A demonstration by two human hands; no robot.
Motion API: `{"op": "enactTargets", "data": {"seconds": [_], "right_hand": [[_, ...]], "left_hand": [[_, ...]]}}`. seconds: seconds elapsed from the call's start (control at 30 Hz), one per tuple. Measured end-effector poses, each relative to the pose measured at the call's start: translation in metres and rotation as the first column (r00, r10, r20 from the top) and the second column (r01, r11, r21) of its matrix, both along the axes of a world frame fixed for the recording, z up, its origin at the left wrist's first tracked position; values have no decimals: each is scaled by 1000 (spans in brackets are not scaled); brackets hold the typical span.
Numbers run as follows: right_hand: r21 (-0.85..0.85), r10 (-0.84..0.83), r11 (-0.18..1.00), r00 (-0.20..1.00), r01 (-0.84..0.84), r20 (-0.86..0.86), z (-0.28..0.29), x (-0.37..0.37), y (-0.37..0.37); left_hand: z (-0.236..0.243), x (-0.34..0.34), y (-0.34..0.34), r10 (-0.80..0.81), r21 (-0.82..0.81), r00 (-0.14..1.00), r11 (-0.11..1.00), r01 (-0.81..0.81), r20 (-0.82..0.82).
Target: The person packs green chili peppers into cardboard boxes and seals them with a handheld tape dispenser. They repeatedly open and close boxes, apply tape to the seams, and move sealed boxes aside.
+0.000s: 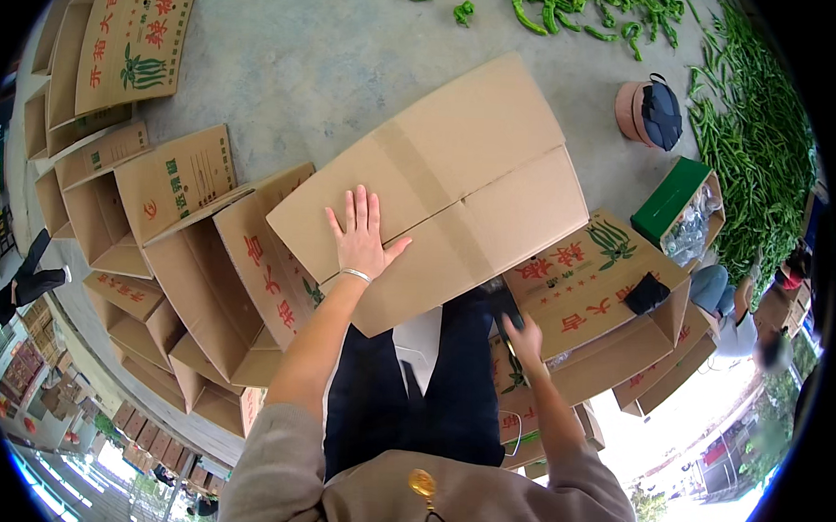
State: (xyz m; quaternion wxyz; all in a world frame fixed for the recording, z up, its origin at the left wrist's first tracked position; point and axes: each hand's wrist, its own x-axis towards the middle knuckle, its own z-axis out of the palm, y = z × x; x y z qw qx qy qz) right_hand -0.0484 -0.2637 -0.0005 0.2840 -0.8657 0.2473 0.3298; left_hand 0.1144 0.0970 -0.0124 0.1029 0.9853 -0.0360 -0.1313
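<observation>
A plain brown cardboard box [459, 179] lies upside down in front of me, its bottom flaps closed with tape along the seam. My left hand [361, 235] rests flat on it near its left edge, fingers spread. My right hand [525, 338] is lower right, beside the box's near corner, fingers partly curled around a dark object that I cannot make out. It hovers over a printed carton [590, 278] with red characters and green pepper pictures.
Several open printed cartons [204, 252] stand at the left on the concrete floor. Green peppers [750, 136] lie heaped at the top right, near a round basket with a dark bag [650, 113] and a green box [673, 197]. Another person [732, 321] crouches at the right.
</observation>
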Motion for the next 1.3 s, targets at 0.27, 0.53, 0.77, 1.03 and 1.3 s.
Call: {"op": "enactTargets", "data": {"seconds": [0.27, 0.53, 0.77, 1.03, 1.3], "right_hand": [[149, 49, 987, 999, -52, 20, -4, 64, 47], [446, 720, 449, 609, -775, 333, 238, 204, 56], [625, 873, 206, 430, -753, 230, 224, 238, 150], [458, 894, 183, 341, -870, 290, 113, 264, 244], [319, 924, 142, 241, -937, 298, 68, 239, 284]], "left_hand": [[13, -3, 5, -8, 73, 1000, 997, 6, 24], [90, -125, -94, 134, -520, 505, -311, -796, -853], [154, -141, -68, 141, -255, 310, -895, -365, -940], [1, -217, 136, 854, -658, -330, -520, -544, -403], [-220, -199, 93, 734, -434, -13, -416, -799, -679]]}}
